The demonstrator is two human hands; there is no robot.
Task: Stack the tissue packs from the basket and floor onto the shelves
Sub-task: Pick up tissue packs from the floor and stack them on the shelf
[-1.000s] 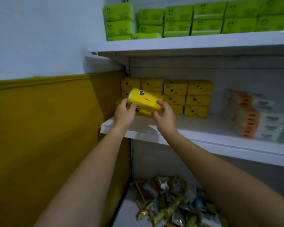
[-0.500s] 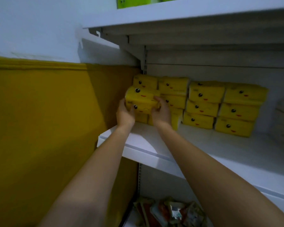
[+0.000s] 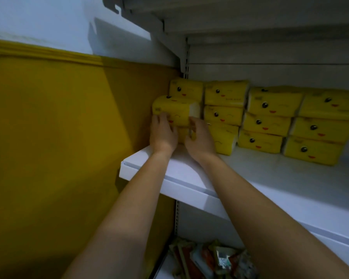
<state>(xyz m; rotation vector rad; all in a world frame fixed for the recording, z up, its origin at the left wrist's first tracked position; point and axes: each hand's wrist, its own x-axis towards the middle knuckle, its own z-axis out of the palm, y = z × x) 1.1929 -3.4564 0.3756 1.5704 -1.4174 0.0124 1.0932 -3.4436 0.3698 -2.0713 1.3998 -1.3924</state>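
A yellow tissue pack [image 3: 176, 110] with a cartoon face lies on top of another yellow pack at the front left of the white middle shelf [image 3: 189, 174]. My left hand [image 3: 162, 133] holds its left front corner. My right hand [image 3: 199, 138] curls its fingers on the pack's right front end. Behind and to the right, stacked yellow packs [image 3: 270, 117] fill the back of the shelf in several columns, three high.
A yellow and white wall [image 3: 69, 117] closes the left side right next to the shelf. The underside of the upper shelf [image 3: 250, 21] hangs above. Below, the lower shelf holds a heap of snack packets [image 3: 210, 260]. The shelf's front right surface [image 3: 290, 178] is bare.
Both hands carried the yellow pack from in front of the shelf in to the front left stack and set it down on top. The camera moved closer and tilted down.
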